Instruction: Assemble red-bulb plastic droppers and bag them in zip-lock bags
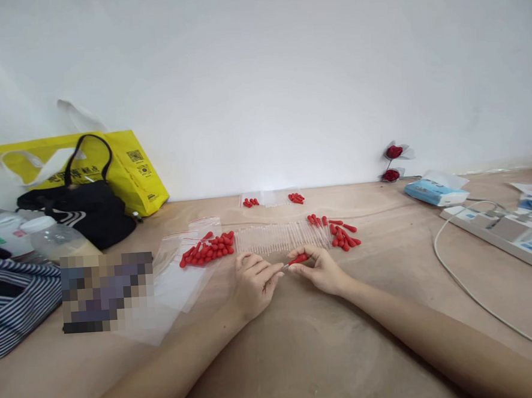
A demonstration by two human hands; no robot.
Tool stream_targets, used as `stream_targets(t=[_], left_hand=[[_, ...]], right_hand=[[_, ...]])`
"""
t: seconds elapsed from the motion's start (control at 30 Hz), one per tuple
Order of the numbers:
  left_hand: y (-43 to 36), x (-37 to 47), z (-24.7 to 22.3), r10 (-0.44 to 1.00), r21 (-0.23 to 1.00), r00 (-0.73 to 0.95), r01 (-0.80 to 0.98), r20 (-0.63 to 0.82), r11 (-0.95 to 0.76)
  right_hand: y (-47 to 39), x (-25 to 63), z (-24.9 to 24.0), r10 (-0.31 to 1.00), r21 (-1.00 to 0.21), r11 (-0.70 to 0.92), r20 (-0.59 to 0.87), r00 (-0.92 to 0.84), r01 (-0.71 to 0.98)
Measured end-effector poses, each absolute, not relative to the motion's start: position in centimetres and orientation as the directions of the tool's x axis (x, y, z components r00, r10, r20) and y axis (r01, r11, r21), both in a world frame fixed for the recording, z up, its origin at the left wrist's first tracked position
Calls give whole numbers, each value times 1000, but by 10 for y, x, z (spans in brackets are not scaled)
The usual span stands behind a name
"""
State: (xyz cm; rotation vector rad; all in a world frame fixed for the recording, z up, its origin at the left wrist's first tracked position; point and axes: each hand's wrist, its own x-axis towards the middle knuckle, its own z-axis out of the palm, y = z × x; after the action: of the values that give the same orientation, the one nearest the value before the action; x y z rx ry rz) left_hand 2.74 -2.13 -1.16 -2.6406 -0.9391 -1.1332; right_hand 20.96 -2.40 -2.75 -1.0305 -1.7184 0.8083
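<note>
My left hand [256,285] is closed, pinching a thin clear dropper tube [285,267] by the fingertips. In my right hand [321,272], also closed, is a red rubber dropper bulb [299,259], its narrow end meeting the tube between the hands. How far the tube sits inside the bulb is hard to make out. Just beyond my hands lies a row of clear dropper tubes [266,240], side by side. A heap of red bulbs [209,250] lies at the row's left end. At its right end are more red bulbs [344,237], several apparently on tubes.
Clear zip bags [172,289] lie left of the heap, and another bag [270,197] with red bulbs rests by the wall. Farther left stand a yellow bag [142,176], a black bag [100,215] and a jar [55,242]. Rightward are tissues [434,193], a power strip [488,227] and a cable [460,283].
</note>
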Motion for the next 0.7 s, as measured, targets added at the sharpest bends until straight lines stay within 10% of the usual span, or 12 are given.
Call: stream_targets(t=[0.3,0.4,0.7], left_hand=[[-20,22,-9,574,289,552,519,605,-804],[-20,23,-11,589,282,583,534,560,-797],[-19,25,-12,573,241,628,536,526,-809]], right_hand=[[24,248,-9,963,-937,247,265,40,248],[49,282,5,982,-779,71,163,92,623],[81,295,2,975,-498,-74,147,168,864]])
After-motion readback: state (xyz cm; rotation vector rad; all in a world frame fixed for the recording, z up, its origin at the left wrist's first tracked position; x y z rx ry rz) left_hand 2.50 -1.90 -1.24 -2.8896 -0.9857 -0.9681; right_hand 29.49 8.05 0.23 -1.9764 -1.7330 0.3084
